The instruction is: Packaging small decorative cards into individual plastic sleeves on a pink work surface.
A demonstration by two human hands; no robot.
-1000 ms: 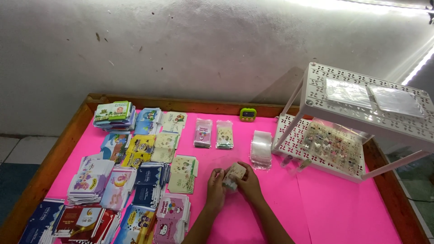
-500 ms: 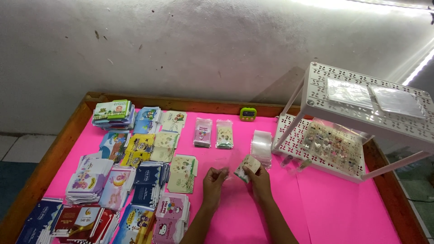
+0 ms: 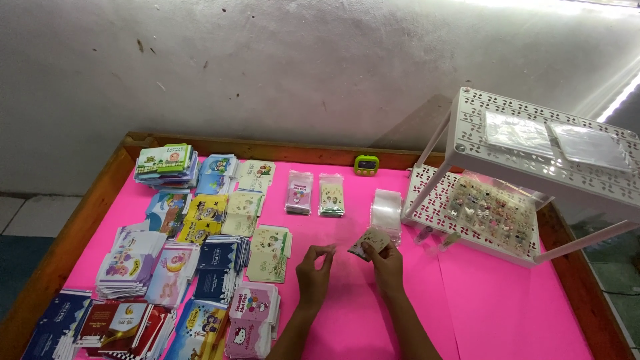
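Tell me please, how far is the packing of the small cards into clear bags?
Done: two filled clear packets lie side by side on the pink table. In hand: the right hand holds a small card, and the left hand pinches something thin and clear. Left: many card stacks and a pile of empty bags.

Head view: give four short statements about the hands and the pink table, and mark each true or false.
1. The right hand holds a small card. True.
2. The left hand rests on a stack of cards. False: it is raised over bare pink table, fingertips pinched.
3. The white rack stands on the table's right side. True.
4. The small green timer lies on the rack. False: it sits by the table's far edge.
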